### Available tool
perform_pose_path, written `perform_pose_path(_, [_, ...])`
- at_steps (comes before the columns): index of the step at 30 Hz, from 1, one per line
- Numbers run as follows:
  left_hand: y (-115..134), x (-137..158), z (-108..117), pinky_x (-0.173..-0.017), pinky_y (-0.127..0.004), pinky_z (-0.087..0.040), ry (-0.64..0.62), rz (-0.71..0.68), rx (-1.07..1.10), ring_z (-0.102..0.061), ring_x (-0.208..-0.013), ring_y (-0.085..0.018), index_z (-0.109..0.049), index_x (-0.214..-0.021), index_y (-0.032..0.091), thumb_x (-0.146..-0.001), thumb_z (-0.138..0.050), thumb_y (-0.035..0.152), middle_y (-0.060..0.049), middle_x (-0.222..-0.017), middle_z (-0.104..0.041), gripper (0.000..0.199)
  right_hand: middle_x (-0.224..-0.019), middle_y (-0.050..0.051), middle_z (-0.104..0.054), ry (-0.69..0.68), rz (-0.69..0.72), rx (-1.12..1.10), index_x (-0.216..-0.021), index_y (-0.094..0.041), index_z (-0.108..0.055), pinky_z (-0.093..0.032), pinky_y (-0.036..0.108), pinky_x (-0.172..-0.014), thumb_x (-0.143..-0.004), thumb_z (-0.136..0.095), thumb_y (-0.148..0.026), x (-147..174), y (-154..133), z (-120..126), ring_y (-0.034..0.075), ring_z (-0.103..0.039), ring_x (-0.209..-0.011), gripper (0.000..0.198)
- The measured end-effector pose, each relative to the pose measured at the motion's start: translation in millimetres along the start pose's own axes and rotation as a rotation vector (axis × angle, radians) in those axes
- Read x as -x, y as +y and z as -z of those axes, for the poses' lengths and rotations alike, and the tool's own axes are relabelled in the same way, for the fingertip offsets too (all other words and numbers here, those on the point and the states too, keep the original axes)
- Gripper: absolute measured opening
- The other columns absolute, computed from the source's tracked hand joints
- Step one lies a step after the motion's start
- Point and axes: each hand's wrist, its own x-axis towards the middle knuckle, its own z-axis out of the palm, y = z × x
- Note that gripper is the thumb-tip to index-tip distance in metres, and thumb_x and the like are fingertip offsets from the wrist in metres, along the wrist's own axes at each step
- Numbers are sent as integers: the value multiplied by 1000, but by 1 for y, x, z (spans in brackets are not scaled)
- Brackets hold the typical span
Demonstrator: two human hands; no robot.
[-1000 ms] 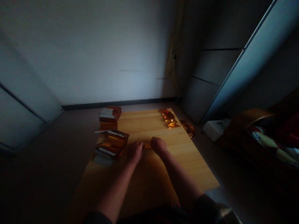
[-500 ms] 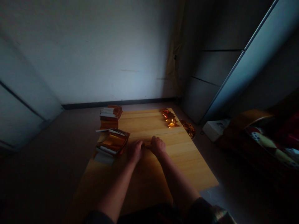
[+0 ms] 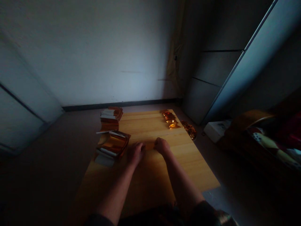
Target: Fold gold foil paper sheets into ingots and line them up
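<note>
A small copper-coloured strip (image 3: 150,146) is spanning the gap between the two hands, at the wooden table (image 3: 188,163); dimness is hiding whether it touches the top. The left hand (image 3: 136,153), fingers curled, is pinching its left end; the right hand (image 3: 162,146) is gripping its right end. Copper-coloured sheets (image 3: 115,141) are lying just beside the left hand, shiny pieces (image 3: 170,119) beyond the right.
</note>
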Motion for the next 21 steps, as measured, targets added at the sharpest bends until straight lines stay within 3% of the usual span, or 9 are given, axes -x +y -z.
perform_pose_path(9, [-5, -2, -7, -77, -26, -40, 53, -41, 7, -58, -87, -15, -64, -86, 20, -81, -55, 20, -3, -90, -66, 11, -82, 5, -70, 80, 4, -43, -79, -17, -67, -39, 20, -62, -71, -61, -17, -4, 32, 6, 15, -61, -75, 9])
perform_pose_path(15, [-4, -1, -5, -76, -25, -39, 57, -34, 6, -58, -86, -15, -64, -86, 19, -82, -54, 22, -4, -88, -66, 12, -89, 3, -69, 246, 101, -251, -87, -17, -67, -42, 19, -67, -68, -50, -4, 3, 26, 13, 13, -61, -80, 28])
perform_pose_path(18, [-3, 0, -3, -76, -26, -39, 57, -34, -21, -57, -86, -16, -64, -86, 19, -83, -52, 23, -4, -90, -66, 12, -83, 0, -70, 110, 250, -345, -88, -19, -67, -44, 18, -67, -68, -51, -5, 5, 5, 8, 12, -62, -77, 29])
perform_pose_path(21, [-2, 1, -1, -76, -26, -39, 46, -21, -52, -57, -86, -16, -64, -87, 19, -84, -50, 24, -4, -89, -66, 15, -85, 1, -71, 39, 261, -258, -85, -20, -69, -44, 18, -69, -70, -52, -6, 5, -10, -4, 13, -63, -80, 26])
